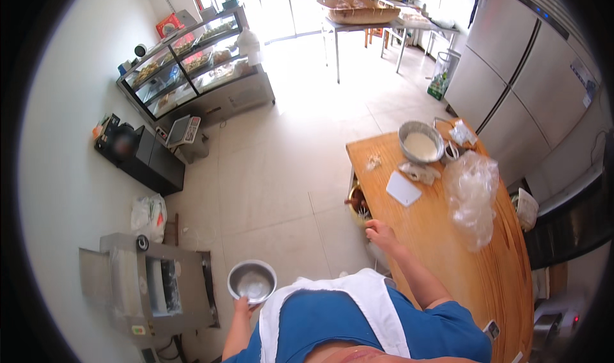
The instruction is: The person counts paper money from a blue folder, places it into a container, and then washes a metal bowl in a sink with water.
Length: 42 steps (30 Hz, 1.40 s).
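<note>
My left hand (243, 306) grips the near rim of a round stainless steel bowl (252, 280), held out over the floor to my left. No contents can be made out in the bowl. My right hand (381, 233) is at the left edge of a wooden worktable (431, 238), with its fingers curled. Whether anything is in those fingers cannot be seen. Just beyond them, beside the table edge, a yellowish container (355, 217) holds brown-handled tools and a wire whisk. On the tabletop lie a white plastic dough scraper (404, 189) and a metal basin (402, 133) with a pale mass inside.
A clear plastic bag (472, 195) and a phone-like device (491, 331) rest on the table. Left stand a steel dough machine (180, 276), a black cabinet (163, 164) and a scale (183, 130). Farther off are a glass display case (192, 70) and a steel refrigerator (508, 70).
</note>
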Tool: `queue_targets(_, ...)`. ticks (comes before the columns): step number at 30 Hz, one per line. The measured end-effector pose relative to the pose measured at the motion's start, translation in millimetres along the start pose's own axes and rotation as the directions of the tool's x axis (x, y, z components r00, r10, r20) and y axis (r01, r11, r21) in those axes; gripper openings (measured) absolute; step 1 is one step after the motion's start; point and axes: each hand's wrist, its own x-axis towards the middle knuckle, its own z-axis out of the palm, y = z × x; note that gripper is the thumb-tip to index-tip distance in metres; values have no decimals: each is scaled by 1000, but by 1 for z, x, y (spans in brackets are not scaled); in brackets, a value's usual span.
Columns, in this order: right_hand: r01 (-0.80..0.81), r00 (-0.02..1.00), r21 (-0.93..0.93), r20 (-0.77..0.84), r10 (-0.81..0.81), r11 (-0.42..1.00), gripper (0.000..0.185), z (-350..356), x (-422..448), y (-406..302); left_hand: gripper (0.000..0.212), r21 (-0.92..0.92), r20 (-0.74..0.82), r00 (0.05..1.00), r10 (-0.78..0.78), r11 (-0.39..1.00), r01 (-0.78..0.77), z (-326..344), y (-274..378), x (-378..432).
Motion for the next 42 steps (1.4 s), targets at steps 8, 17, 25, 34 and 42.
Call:
queue_targets(8,-12,999,-190,46,21,982,23,14,214,-24,36,-293,-336,896,-291,936,194,-36,11,55)
queue_targets(17,-473,881,-363,-159,446,803,20,-17,276,54,30,-232,-117,971,-209,956,178,71,194,223)
queue_targets(25,-608,793,-334,-223,567,720,17,-18,326,51,15,-14,339,941,15,1000,-10,254,409,341)
queue_targets(34,-342,938,-360,-179,295,868,22,-23,600,3,26,-145,463,880,104,989,-41,348,547,371)
queue_targets(42,-217,972,-367,0,234,904,27,-23,790,-28,35,-191,450,875,176,977,-98,404,658,428)
